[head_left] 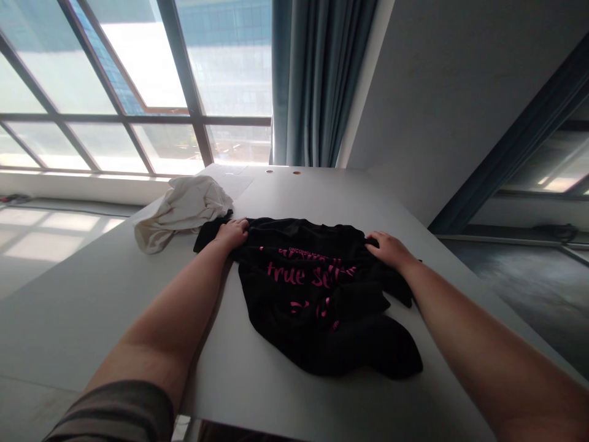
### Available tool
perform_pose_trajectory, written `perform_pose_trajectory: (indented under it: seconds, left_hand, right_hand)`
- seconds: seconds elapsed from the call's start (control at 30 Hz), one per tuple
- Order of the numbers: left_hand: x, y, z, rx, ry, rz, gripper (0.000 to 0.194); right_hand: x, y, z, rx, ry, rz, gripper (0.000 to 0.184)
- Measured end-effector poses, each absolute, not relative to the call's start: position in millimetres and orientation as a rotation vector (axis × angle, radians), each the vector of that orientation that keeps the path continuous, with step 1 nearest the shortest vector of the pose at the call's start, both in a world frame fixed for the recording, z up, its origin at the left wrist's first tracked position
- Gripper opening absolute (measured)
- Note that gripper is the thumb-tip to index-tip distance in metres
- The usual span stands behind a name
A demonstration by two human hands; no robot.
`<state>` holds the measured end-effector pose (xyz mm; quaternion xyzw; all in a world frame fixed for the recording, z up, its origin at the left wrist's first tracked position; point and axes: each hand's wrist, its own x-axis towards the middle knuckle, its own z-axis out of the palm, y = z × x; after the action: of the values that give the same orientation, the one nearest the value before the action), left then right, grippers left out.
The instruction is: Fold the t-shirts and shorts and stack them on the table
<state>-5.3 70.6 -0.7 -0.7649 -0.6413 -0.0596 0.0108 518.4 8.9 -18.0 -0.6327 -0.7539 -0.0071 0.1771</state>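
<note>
A black T-shirt (pixel 276 319) with pink lettering lies rumpled on the white table, its lower part bunched and folded over itself. My left hand (pixel 234 232) grips its upper left part near the shoulder, fingers curled onto the cloth. On the other side my right hand (pixel 386 247) pinches the fabric at the upper right shoulder. Both arms reach forward on either side of the shirt. Folds hide part of the printed words.
A crumpled cream-coloured cloth (pixel 184 209) lies at the table's left edge, just beyond my left hand. The white table (pixel 294 405) extends to a window (pixel 230 73) and a blue-grey curtain (pixel 317 86). A wall (pixel 442 110) rises at the right.
</note>
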Motion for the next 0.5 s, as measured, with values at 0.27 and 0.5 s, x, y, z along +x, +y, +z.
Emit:
perform_pose_trajectory:
  seconds: [0.27,0.5]
  left_hand:
    - [11,65,11,-2.410,-1.919,-0.109,0.042]
    - [24,60,21,-2.309,-2.119,-0.021,0.043]
  right_hand:
    - [519,8,-18,-1.783,-2.133,-0.020,0.026]
    - [519,9,-18,-1.792,-2.120,-0.020,0.026]
